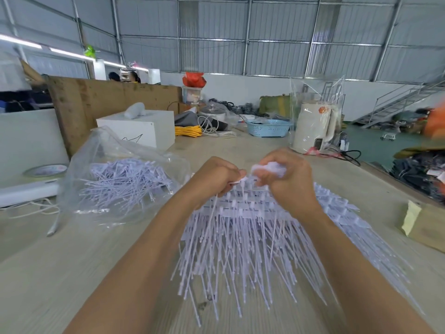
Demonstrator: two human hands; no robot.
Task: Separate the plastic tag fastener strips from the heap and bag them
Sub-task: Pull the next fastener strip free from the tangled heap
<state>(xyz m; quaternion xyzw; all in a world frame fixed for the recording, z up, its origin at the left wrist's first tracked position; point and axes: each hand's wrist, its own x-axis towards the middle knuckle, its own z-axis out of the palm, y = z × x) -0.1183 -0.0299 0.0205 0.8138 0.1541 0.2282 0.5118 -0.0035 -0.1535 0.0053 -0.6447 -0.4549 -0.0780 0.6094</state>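
— Plastic, white and thin, everywhere on this counter [72, 273]. How far along would you say the job is?

— Partway, by my reckoning. The clear bag [115, 179] on the left already holds a loose tangle of separated strips, lying mouth-open on its side. But the heap [252, 237] in front of the person is large, so most of the work looks left to do.

— And the hands?

— Both sit at the far edge of the heap, close together. The left hand [216, 179] has its fingers curled, pinching the head end of one strip [213, 213]. The right hand [284, 177] is closed round a white bunch of fasteners [272, 170]. I judge they are pulling a strip free from its neighbours.

— Which way do the strips lie?

— In the heap their long axes run roughly toward the person, fanning outward: the blocky heads at the far side under the hands, the thin tails pointing at the near edge. In the bag they lie crosswise and jumbled, with no single direction.
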